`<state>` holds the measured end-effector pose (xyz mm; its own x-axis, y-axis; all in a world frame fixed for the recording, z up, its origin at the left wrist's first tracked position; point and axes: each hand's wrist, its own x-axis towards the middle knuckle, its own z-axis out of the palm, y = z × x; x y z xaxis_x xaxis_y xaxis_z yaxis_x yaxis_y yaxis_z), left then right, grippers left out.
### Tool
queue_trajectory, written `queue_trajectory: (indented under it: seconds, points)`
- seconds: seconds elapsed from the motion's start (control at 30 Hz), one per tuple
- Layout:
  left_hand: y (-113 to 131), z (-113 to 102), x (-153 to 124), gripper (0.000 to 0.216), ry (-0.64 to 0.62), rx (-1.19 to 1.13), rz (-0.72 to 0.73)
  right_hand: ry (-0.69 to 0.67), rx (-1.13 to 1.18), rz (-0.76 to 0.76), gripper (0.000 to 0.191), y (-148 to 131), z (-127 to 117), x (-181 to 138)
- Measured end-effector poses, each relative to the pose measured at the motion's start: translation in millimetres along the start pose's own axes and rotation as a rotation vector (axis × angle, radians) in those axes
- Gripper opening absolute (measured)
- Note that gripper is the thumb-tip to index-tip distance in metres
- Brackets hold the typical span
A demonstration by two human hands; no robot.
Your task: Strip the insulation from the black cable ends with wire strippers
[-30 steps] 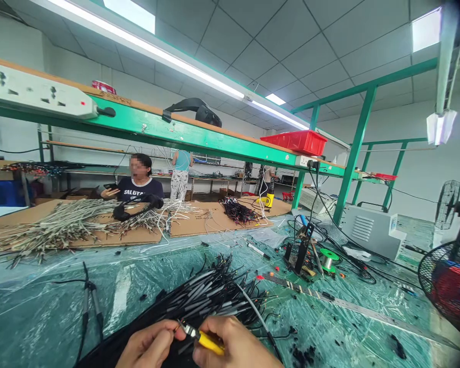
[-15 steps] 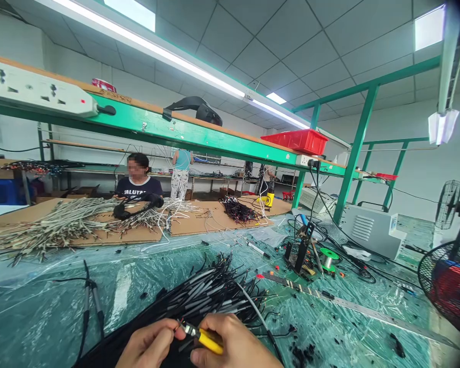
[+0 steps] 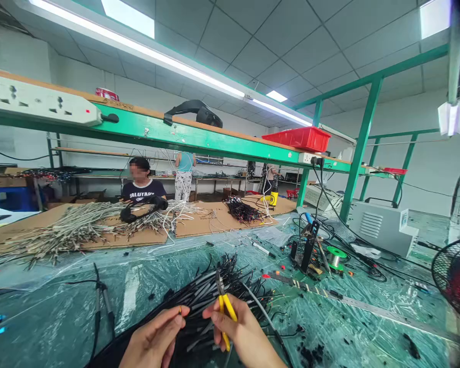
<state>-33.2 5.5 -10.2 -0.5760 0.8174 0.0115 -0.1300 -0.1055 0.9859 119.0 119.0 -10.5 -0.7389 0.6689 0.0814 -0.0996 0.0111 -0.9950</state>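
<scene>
Yellow-handled wire cutters [image 3: 223,301] are held in my right hand [image 3: 239,329], their dark jaws pointing up and away from me. My left hand [image 3: 155,335] is closed in a pinch, with a thin wire end [image 3: 180,309] showing orange at the fingertips. The rest of that wire is hidden by the fingers. Beneath and beyond both hands lies a thick bundle of black cables [image 3: 203,291] with grey sleeve sections and thin stripped ends. The cutters are apart from the wire end.
A steel ruler [image 3: 352,306] lies to the right, near a solder spool [image 3: 335,258] and a black stand [image 3: 304,255]. Grey cables [image 3: 72,225] lie on cardboard at the back left, where a person [image 3: 141,184] sits. A fan [image 3: 456,281] stands far right; a green shelf [image 3: 222,143] crosses above.
The cutters have moved away from the wire end at my left fingertips and swung upright in my right hand. My hands are farther apart. The view has shifted slightly left.
</scene>
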Motion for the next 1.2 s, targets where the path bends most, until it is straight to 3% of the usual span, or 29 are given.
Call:
queue_trajectory:
  seconds: [0.1, 0.2, 0.37, 0.57, 0.7, 0.8, 0.93, 1.2]
  points:
    - [-2, 2, 0, 0.049, 0.017, -0.186, -0.067, -0.152, 0.022, 0.064, 0.054, 6, 14, -5]
    - [5, 5, -2, 0.045, 0.041, -0.271, -0.071, -0.27, 0.066, 0.13, 0.046, 10, 26, -10]
    - [16, 5, -3, 0.041, 0.062, -0.35, -0.075, -0.201, 0.059, 0.105, 0.025, 2, 20, -13]
    - [22, -3, -1, 0.038, 0.122, -0.364, -0.049, -0.262, -0.046, 0.162, 0.024, -6, 12, -15]
    - [28, -13, 2, 0.041, 0.18, -0.361, -0.014, -0.23, -0.02, 0.159, 0.023, -5, 16, -16]
    - [26, -10, 0, 0.038, 0.134, -0.333, -0.04, -0.213, 0.028, 0.071, 0.022, -2, 16, -15]
    - [19, 5, -5, 0.033, -0.037, -0.225, -0.116, -0.219, 0.037, 0.004, 0.022, -2, 14, -15]
    - [7, 5, -9, 0.051, -0.131, 0.052, -0.186, -0.114, -0.251, -0.092, 0.014, -17, 16, -23]
